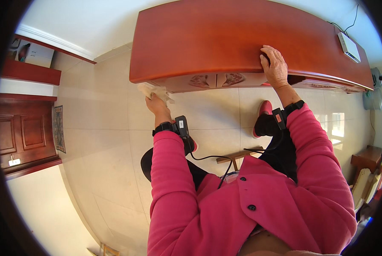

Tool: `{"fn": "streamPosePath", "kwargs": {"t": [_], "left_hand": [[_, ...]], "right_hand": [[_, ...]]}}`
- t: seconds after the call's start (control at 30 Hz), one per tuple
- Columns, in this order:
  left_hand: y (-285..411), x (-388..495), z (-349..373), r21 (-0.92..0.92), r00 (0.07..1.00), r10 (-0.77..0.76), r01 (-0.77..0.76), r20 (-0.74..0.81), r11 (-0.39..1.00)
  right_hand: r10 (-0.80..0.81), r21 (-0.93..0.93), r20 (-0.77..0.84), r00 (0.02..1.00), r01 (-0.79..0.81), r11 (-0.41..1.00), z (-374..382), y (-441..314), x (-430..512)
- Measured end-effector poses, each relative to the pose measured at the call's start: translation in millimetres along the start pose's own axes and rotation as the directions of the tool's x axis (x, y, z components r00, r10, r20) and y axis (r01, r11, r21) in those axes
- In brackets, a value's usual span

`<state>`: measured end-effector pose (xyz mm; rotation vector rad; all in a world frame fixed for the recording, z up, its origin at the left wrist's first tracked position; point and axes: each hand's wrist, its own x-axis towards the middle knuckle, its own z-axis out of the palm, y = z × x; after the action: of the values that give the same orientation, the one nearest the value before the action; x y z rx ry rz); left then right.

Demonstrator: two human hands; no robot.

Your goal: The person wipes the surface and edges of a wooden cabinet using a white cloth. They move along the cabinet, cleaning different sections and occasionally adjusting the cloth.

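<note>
A long reddish-brown wooden cabinet [203, 41] stands before me against the wall. My left hand [158, 105] grips a pale, crumpled cloth [154, 91] below the cabinet's left front corner, and the cloth touches or nearly touches its front there. On the front edge of the cabinet top rests my right hand [275, 65], fingers bent over the surface; whether something small and dark lies under them, I cannot tell. Carved door panels [207, 80] show beneath the edge. Black straps with small devices are around both wrists, joined to cables.
A white router-like box [349, 47] with cables sits at the cabinet's right end. Between my legs is a wooden stool [239, 155]. A patterned mat [59, 129] lies by a wooden door [26, 132] at left. Wooden furniture [367, 157] stands at right, on the tiled floor.
</note>
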<state>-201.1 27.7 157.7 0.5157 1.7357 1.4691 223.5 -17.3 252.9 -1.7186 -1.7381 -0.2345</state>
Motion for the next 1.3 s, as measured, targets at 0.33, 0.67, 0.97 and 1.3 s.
{"fn": "streamPosePath", "kwargs": {"t": [0.33, 0.67, 0.97, 1.3], "left_hand": [[10, -15, 40, 0.035, 0.986, 0.156, -0.159, 0.061, 0.987], [10, -47, 59, 0.528, 0.859, 0.484, -0.492, 0.165, 0.692], [-4, -129, 103, 0.476, 0.718, 0.528, -0.696, 0.454, 0.537], [-42, -265, 204, 0.116, 0.287, 0.287, -0.862, 0.914, 0.493]], "right_hand": [[0.015, 0.021, 0.005, 1.0, -0.015, 1.0, -5, -7, 3], [0.01, 0.209, -0.012, 1.0, -0.008, 0.978, -10, -8, 6], [0.083, 0.421, 0.139, 0.987, -0.135, 0.897, -23, 5, 4], [0.194, 0.474, 0.092, 0.977, -0.214, 0.854, -41, 44, -4]]}}
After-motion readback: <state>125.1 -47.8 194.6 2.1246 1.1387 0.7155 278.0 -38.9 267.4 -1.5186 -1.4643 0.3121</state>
